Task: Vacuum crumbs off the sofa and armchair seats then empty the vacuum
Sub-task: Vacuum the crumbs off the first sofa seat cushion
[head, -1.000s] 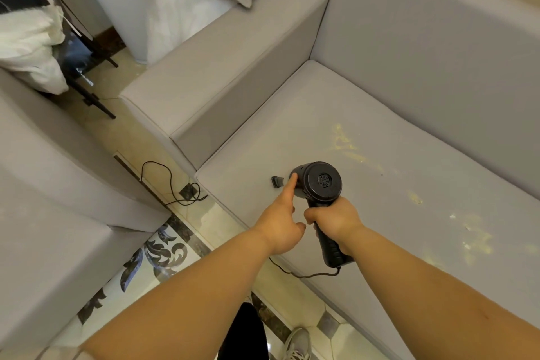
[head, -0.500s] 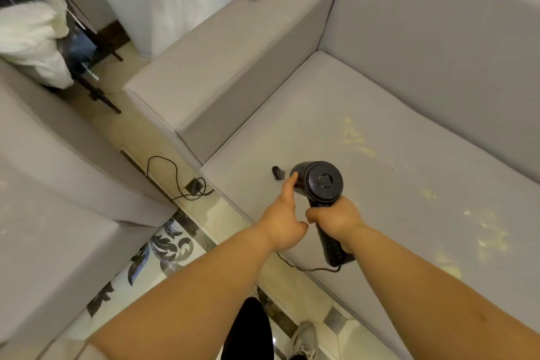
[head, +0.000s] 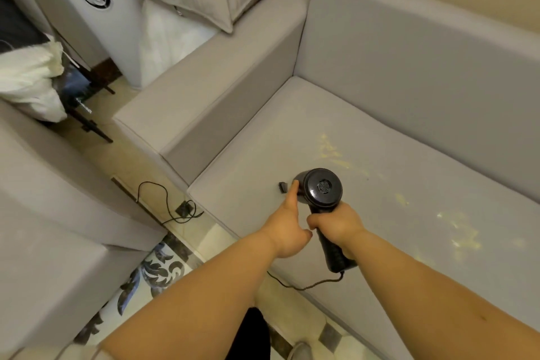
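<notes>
Legible text, labels, brands, numbers, signs: none. The embossed mark at the centre of the round black vacuum (head: 321, 187) I hold, frame centre, is too small to read.

Vacuum (head: 320, 190) nozzle hidden behind its round back, left hand (head: 287, 228) fingers tucked out of sight beyond it, small dark piece (head: 282, 186) on sofa (head: 380, 137) too small to identify, armchair (head: 43, 213) cut off at left edge.

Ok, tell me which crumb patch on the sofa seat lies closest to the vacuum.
The patch just beyond the vacuum, toward the backrest. The other patches lie farther along the sofa seat, to the right.
</notes>
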